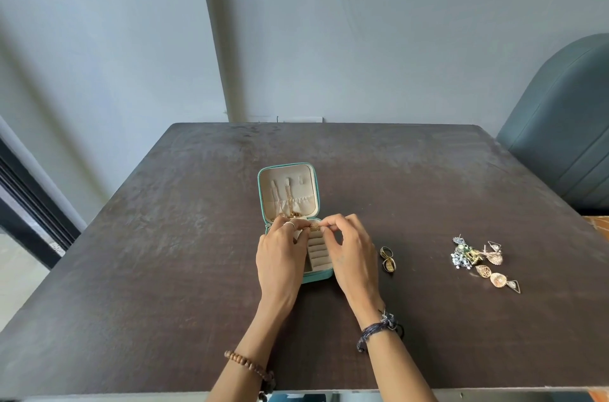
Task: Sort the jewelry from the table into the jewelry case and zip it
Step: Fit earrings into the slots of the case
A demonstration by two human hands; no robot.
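Jewelry case (286, 186) open, gold pendant (315, 226) between both hands.

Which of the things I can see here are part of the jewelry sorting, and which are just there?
Part of the job:
open teal jewelry case
small gold piece pinched between left hand and right hand
two dark gold rings
cluster of gold and silver earrings

Just there:
dark wooden table
grey-blue upholstered chair

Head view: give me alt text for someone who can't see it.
Both hands, left hand and right hand, pinch a small gold piece over the open teal jewelry case on a dark table. Two rings and an earring cluster lie to its right.
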